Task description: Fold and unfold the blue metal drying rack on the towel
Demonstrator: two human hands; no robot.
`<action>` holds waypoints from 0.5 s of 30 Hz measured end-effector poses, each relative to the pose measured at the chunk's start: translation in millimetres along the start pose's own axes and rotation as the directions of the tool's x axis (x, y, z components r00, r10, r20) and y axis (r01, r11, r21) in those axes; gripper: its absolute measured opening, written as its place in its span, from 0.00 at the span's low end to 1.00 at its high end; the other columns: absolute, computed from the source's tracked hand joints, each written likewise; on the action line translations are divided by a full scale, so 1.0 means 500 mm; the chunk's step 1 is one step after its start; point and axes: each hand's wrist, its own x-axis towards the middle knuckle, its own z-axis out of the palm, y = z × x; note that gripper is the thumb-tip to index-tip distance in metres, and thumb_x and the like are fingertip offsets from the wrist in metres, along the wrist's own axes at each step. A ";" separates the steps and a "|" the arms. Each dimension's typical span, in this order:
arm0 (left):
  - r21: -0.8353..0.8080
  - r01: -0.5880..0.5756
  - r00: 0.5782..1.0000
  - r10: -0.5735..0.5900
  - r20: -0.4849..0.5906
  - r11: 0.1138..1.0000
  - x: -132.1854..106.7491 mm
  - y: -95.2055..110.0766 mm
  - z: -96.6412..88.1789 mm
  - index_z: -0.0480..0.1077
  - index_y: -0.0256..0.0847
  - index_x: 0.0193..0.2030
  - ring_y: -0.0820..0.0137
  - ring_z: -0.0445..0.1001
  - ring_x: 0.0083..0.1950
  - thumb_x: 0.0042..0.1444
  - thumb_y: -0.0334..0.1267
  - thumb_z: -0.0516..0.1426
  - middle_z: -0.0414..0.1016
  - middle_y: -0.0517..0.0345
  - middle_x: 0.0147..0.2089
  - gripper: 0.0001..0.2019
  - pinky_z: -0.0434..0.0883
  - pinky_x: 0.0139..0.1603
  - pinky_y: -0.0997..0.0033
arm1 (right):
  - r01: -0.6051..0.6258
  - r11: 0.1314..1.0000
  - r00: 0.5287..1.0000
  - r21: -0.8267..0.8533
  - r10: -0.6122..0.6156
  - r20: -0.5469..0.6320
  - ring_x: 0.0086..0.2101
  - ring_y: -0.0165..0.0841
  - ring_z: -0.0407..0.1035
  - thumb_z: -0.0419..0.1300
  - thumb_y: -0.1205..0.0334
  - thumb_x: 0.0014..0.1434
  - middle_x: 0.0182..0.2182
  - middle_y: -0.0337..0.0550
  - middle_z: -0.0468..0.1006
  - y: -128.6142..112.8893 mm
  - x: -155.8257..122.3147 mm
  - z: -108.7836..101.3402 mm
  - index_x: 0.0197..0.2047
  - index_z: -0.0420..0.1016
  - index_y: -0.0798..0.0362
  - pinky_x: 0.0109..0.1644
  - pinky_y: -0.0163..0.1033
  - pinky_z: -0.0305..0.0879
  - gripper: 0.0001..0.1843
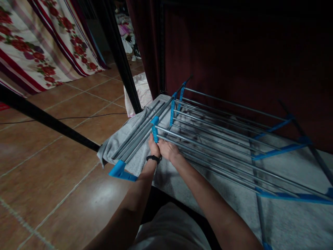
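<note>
Head view: left hand (154, 149) and right hand (168, 150) together

Near frame centre, they touch a blue bracket (155, 131) on the drying rack (293, 197); fingers partly hidden, I can't tell whether either is clamped. Both forearms (196, 185) reach up from the bottom edge. The rack runs rightward, dim, cut off at the right edge.

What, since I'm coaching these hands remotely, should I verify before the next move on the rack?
1. Left hand at the near blue bracket: ok, touching it.
2. Right hand close to the left: ok, right beside it.
3. Secure finger grip: cannot tell, the fingers are partly hidden.
4. Rods fully seated in the bracket: cannot tell, too small.
5. Blue corner piece supported underneath: not ok, it appears to jut past the gray blanket.
6. Floor cable apart from the rack: ok.
</note>
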 end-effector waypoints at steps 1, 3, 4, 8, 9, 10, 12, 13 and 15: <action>0.005 -0.022 1.000 0.022 -0.001 1.000 0.001 -0.002 -0.002 0.59 0.43 0.20 0.74 0.53 0.23 0.60 0.49 0.61 0.58 0.63 0.21 0.23 0.57 0.26 0.69 | 0.009 1.000 1.000 0.002 -0.009 0.008 0.47 0.40 0.76 0.41 0.59 0.74 0.47 0.54 0.80 0.003 0.003 -0.001 0.57 0.69 0.56 0.51 0.42 0.70 0.21; 0.016 -0.048 0.999 0.048 0.001 0.999 0.003 -0.006 -0.003 0.60 0.43 0.20 0.74 0.54 0.23 0.62 0.47 0.60 0.59 0.63 0.21 0.22 0.58 0.27 0.69 | 0.021 1.000 0.999 0.006 -0.021 0.032 0.44 0.40 0.77 0.41 0.57 0.74 0.44 0.53 0.82 0.010 0.008 -0.003 0.56 0.70 0.56 0.48 0.42 0.71 0.21; 0.021 -0.053 0.999 0.053 0.004 0.998 0.004 -0.007 -0.003 0.61 0.42 0.21 0.74 0.54 0.23 0.63 0.47 0.59 0.60 0.63 0.21 0.21 0.58 0.27 0.70 | 0.026 1.000 0.999 0.008 -0.026 0.042 0.44 0.40 0.78 0.41 0.57 0.74 0.43 0.52 0.82 0.013 0.010 -0.004 0.56 0.71 0.55 0.47 0.41 0.71 0.22; 0.032 -0.060 0.998 0.060 0.007 0.998 0.008 -0.010 -0.003 0.61 0.41 0.24 0.75 0.55 0.24 0.65 0.44 0.56 0.61 0.65 0.22 0.19 0.61 0.29 0.72 | 0.040 0.999 0.998 0.005 -0.040 0.053 0.45 0.39 0.77 0.43 0.56 0.73 0.45 0.52 0.82 0.017 0.016 -0.003 0.56 0.72 0.54 0.48 0.39 0.71 0.21; 0.035 -0.059 0.998 0.059 0.006 0.998 0.010 -0.011 -0.004 0.60 0.40 0.24 0.75 0.55 0.24 0.65 0.44 0.56 0.60 0.65 0.21 0.19 0.60 0.29 0.72 | 0.039 0.999 0.998 0.002 -0.039 0.049 0.45 0.39 0.77 0.44 0.57 0.73 0.45 0.52 0.82 0.017 0.016 -0.002 0.56 0.72 0.54 0.48 0.39 0.70 0.20; 0.037 -0.057 0.998 0.057 0.004 0.998 0.011 -0.013 -0.005 0.60 0.40 0.23 0.75 0.55 0.24 0.65 0.44 0.56 0.60 0.65 0.21 0.20 0.60 0.29 0.72 | 0.037 0.999 0.998 -0.002 -0.036 0.042 0.45 0.39 0.77 0.44 0.58 0.73 0.45 0.53 0.82 0.017 0.016 -0.001 0.57 0.72 0.54 0.49 0.40 0.70 0.20; 0.036 -0.055 0.999 0.054 0.003 0.998 0.015 -0.016 -0.006 0.59 0.41 0.23 0.75 0.54 0.23 0.64 0.45 0.57 0.59 0.66 0.21 0.20 0.59 0.29 0.72 | 0.030 1.000 0.999 -0.010 -0.030 0.025 0.45 0.39 0.77 0.44 0.59 0.73 0.45 0.54 0.81 0.015 0.015 -0.001 0.57 0.72 0.56 0.50 0.40 0.69 0.20; 0.034 -0.054 0.999 0.054 0.004 0.998 0.016 -0.017 -0.007 0.58 0.41 0.22 0.75 0.54 0.23 0.63 0.46 0.57 0.59 0.65 0.21 0.21 0.58 0.29 0.71 | 0.027 1.000 0.999 -0.012 -0.027 0.018 0.45 0.39 0.77 0.44 0.60 0.73 0.45 0.55 0.81 0.014 0.014 -0.002 0.58 0.71 0.56 0.50 0.40 0.69 0.20; 0.023 -0.052 0.999 0.052 0.011 0.998 0.018 -0.018 -0.008 0.59 0.43 0.21 0.74 0.53 0.24 0.61 0.49 0.59 0.59 0.64 0.21 0.21 0.57 0.30 0.68 | 0.021 1.000 1.000 -0.016 -0.021 0.008 0.44 0.39 0.77 0.44 0.59 0.73 0.45 0.54 0.81 0.013 0.012 -0.003 0.58 0.71 0.56 0.49 0.40 0.69 0.20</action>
